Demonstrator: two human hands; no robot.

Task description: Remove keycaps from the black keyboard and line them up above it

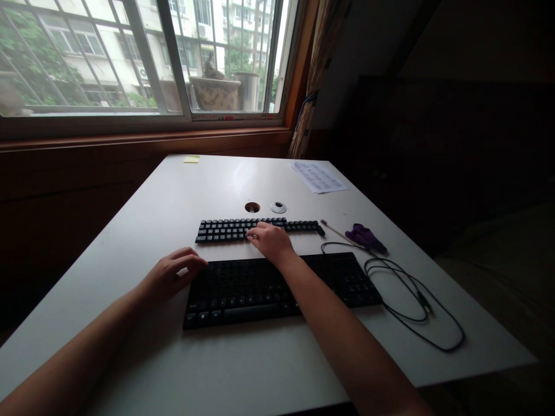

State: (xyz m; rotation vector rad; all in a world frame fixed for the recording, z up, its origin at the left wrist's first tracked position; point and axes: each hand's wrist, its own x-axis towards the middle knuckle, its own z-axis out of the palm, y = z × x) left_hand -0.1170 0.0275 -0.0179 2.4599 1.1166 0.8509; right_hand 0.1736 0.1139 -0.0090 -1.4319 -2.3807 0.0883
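A black keyboard (243,289) lies on the white table (173,196) close to me; many of its upper key positions look bare. Beyond it, a block of loose black keycaps (225,229) is laid out in rows. My right hand (272,241) reaches over the keyboard and its fingertips rest on the middle of the keycap rows, pinching at one cap. My left hand (173,273) rests on the table against the keyboard's left end, fingers loosely curled.
The keyboard's black cable (411,300) loops on the table at the right. A purple cloth-like item (365,237) with a thin stick lies right of the keycaps. A cable hole (252,207), its cap (278,207), a printed sheet (319,177) and a yellow note (191,159) sit farther back.
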